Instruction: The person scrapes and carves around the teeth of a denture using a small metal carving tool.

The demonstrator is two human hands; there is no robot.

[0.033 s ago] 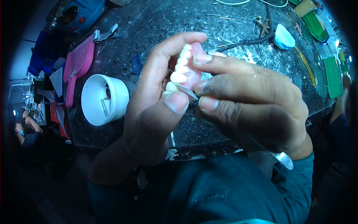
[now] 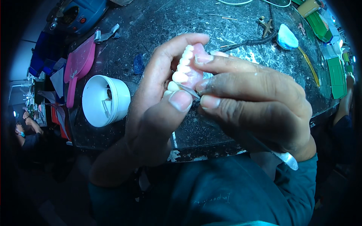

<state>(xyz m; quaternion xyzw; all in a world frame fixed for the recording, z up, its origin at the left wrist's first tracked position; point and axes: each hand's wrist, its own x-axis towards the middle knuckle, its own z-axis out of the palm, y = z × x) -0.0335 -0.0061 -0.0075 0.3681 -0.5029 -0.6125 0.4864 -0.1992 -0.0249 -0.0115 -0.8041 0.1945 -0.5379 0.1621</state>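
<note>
A denture with a row of white teeth and a pink base point(image 2: 193, 78) is held up over the table. My left hand point(image 2: 149, 113) is closed around it, the thumb pressing near the front teeth and the forefinger curling behind the far end. My right hand point(image 2: 260, 98) pinches a slim metal carving tool point(image 2: 189, 91), whose pointed blade touches the denture at the edge between teeth and pink base. The tool's spoon-shaped other end sticks out below my right palm. My right fingertips also rest against the pink base. Part of the denture is hidden behind my fingers.
At left on the dark, dusty table are a white tub point(image 2: 126, 100) with small tools inside and a pink dustpan point(image 2: 83, 60). A blue machine point(image 2: 85, 15) stands at the far left. A pale blue-white lump point(image 2: 287, 37) and green bins point(image 2: 336, 77) are at right.
The blade and my right fingertips have shifted very slightly against the denture, and the tool's spoon end has risen a little. My left thumb has moved slightly; both grips are the same.
</note>
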